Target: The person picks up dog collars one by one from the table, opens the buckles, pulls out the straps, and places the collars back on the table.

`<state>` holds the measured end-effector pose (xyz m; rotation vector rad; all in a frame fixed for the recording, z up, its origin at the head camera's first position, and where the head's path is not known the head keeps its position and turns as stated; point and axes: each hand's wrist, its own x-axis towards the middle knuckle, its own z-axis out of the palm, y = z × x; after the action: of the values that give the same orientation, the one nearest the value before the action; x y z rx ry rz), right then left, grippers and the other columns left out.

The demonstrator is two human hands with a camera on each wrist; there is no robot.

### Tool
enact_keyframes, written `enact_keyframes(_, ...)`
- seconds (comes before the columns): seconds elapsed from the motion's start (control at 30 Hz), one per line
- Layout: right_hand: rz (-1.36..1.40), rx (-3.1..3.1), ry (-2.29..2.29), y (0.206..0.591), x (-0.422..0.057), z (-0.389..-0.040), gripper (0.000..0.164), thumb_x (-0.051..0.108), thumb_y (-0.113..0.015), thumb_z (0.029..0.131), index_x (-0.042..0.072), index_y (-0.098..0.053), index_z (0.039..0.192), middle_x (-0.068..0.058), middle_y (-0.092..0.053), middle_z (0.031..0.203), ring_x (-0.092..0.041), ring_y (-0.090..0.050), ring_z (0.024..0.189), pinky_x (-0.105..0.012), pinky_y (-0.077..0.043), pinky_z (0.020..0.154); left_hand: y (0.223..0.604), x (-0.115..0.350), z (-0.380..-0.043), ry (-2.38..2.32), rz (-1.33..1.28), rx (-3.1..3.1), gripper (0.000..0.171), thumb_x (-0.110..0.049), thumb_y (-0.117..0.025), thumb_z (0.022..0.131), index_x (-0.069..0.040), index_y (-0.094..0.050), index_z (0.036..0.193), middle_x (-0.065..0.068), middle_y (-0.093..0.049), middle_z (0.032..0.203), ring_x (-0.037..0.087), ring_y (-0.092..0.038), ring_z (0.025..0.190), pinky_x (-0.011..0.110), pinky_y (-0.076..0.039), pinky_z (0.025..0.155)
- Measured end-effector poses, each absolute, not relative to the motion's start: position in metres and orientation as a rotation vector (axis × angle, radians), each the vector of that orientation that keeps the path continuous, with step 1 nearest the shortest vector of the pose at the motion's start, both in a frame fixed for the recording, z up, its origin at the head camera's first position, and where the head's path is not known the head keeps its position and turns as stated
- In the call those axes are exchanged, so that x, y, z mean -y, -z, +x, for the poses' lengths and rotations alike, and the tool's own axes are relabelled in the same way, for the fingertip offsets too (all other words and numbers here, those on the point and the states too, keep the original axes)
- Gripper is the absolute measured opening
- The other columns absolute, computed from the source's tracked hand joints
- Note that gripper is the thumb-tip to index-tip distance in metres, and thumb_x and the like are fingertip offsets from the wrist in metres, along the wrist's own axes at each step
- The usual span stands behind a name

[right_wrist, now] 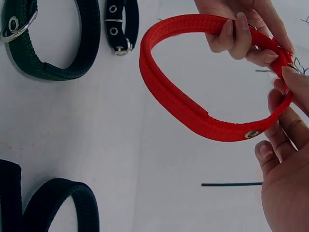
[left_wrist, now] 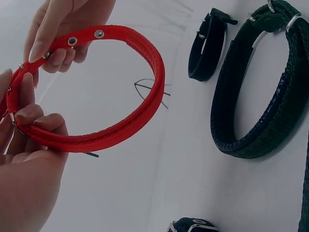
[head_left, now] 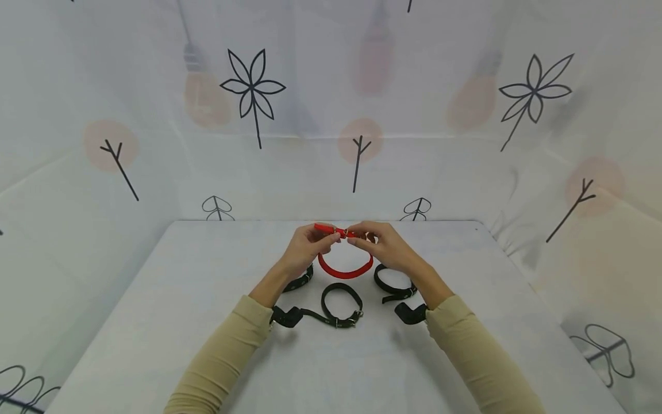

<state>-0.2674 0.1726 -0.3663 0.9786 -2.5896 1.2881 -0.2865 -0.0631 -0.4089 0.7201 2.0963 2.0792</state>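
A red pet collar [head_left: 345, 275] with metal eyelets is held up in a loop over the table by both hands. My left hand [head_left: 305, 247] pinches it near the buckle, with the strap end reaching past the fingers. Opposite, my right hand [head_left: 385, 244] pinches the strap close beside the left fingertips. In the left wrist view the red collar [left_wrist: 140, 108] hangs as a round band, its eyelets showing near the right hand [left_wrist: 72, 29]. Fingers partly hide the buckle. The padded inner side of the collar [right_wrist: 178, 104] shows in the right wrist view.
Below the hands, a dark green collar [head_left: 357, 299] lies buckled on the white table [head_left: 331, 368], its loose end stretching left. One dark collar [head_left: 393, 292] sits under the right forearm, and another dark collar [head_left: 300, 280] is partly hidden by the left wrist. A patterned cloth [head_left: 310, 172] hangs behind.
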Motion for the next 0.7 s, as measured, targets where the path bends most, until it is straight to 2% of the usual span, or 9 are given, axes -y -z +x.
enact_keyframes(0.23, 1.032, 2.604, -1.268, 0.371, -0.174, -0.273, 0.024, 0.02, -0.068, 0.1, 0.017, -0.073, 0.124, 0.003, -0.066, 0.094, -0.019, -0.053, 0.083, -0.033, -0.043, 0.071, 0.406, 0.063, -0.287, -2.077, 0.712, -2.014, 0.028, -0.013, -0.074, 0.096, -0.006, -0.071, 0.122, 0.004, -0.073, 0.106, 0.022, -0.061, 0.095, 0.043, -0.054, 0.086)
enact_keyframes(0.47, 1.052, 2.612, -1.257, 0.369, -0.18, -0.273, 0.016, 0.022, -0.069, 0.1, 0.018, -0.076, 0.115, 0.001, -0.066, 0.092, -0.02, -0.053, 0.084, -0.034, -0.043, 0.073, 0.402, 0.062, -0.286, -2.127, 0.636, -2.004, 0.017, -0.013, -0.076, 0.094, -0.005, -0.076, 0.109, 0.003, -0.074, 0.102, 0.022, -0.06, 0.1, 0.043, -0.053, 0.086)
enact_keyframes(0.7, 0.973, 2.657, -1.269, 0.366, -0.191, -0.27, 0.018, 0.022, -0.071, 0.099, 0.018, -0.075, 0.116, 0.003, -0.068, 0.094, -0.021, -0.055, 0.083, -0.033, -0.044, 0.071, 0.402, 0.068, -0.29, -2.107, 0.627, -2.047, 0.019, -0.018, -0.076, 0.095, -0.007, -0.077, 0.11, 0.005, -0.073, 0.102, 0.023, -0.058, 0.099, 0.036, -0.054, 0.085)
